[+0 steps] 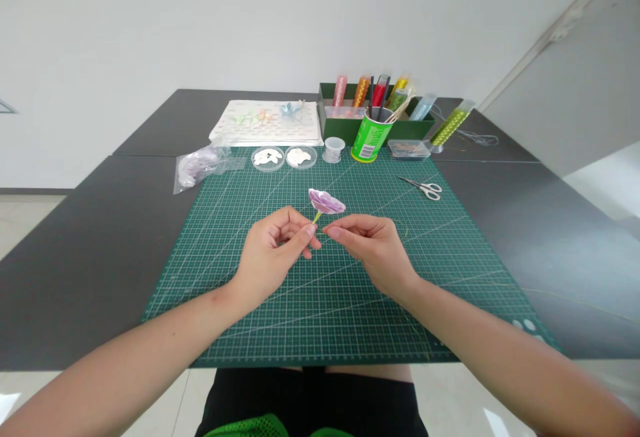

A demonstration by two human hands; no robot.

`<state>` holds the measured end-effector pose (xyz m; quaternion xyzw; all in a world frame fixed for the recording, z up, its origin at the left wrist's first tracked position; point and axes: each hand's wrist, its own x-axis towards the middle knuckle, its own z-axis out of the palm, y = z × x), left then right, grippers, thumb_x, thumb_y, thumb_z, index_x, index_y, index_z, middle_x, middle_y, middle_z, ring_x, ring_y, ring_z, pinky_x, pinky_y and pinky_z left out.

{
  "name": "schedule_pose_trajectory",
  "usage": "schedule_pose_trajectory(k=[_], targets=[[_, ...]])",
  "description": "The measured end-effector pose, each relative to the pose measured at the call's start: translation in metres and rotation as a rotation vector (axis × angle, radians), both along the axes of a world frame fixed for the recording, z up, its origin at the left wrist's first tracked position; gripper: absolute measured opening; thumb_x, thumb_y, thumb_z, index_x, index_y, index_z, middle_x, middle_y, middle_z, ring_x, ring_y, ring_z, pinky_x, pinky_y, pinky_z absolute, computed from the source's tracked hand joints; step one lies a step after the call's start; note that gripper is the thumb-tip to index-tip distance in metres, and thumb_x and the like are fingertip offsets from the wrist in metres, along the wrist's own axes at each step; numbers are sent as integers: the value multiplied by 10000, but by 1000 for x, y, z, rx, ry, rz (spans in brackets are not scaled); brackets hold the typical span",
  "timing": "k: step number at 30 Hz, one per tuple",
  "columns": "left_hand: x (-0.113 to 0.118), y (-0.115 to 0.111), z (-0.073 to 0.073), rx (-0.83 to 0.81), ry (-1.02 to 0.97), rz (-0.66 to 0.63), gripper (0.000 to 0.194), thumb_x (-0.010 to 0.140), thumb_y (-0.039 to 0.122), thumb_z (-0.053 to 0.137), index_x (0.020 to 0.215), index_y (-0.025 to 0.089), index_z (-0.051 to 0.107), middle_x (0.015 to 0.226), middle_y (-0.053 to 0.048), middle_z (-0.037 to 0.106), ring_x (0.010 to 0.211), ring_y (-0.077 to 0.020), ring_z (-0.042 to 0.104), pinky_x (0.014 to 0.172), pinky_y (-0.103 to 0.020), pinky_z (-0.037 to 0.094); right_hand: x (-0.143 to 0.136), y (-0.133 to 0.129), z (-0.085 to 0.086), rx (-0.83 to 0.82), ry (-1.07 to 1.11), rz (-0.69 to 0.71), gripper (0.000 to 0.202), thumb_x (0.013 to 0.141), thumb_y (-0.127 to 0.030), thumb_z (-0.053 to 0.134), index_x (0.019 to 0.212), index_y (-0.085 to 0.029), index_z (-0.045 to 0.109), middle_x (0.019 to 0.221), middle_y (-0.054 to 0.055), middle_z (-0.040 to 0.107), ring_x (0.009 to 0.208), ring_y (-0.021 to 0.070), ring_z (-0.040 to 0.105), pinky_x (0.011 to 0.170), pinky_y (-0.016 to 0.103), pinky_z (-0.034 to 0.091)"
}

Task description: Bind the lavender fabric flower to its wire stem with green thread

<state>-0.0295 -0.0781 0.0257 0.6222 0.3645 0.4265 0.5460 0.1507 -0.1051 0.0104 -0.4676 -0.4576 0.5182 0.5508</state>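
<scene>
Between the thumb and fingers of my left hand [277, 244] is the yellow-green stem of a pale purple artificial flower [327, 202]. The bloom tilts up to the right above the mat. Close beside the stem, my right hand [373, 244] is closed in a pinch, its fingertips just right of the left thumb. A thin yellow-green thread [406, 229] curls out past the right hand and seems to run into its pinch; the part within the fingers is too fine to see.
Beneath my hands lies a green cutting mat [225, 317]. Scissors [427, 188] rest at its right. Behind are two dishes of white pieces [268, 157], a clear spool [333, 150], a green can [371, 137], a box of thread tubes [327, 127], a plastic bag [200, 165] and white sheets [235, 132].
</scene>
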Motion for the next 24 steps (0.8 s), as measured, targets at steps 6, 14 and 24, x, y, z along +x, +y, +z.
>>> schedule_pose_trajectory(k=[6,14,24], targets=[[-3,9,0,32,32,58,182,903,297,680,773,175,638,677,-8,734,557,-107,648,552,-207,530,11,0,6,110,-221,28,103,791,-341,826,761,-242,835,455,-69,334,479,89,275,477,264,246],[-4,8,-4,84,109,89,184,907,310,665,783,176,641,677,-10,739,577,-116,663,565,-210,527,17,-5,18,215,-296,163,85,821,-310,810,810,-240,856,426,-62,401,427,69,269,439,254,214],[-3,11,-9,34,346,-51,146,889,263,631,770,182,657,636,9,705,542,-115,620,522,-207,463,32,-6,33,283,-359,287,173,925,-306,701,933,-240,862,506,-17,559,417,66,324,393,228,212]])
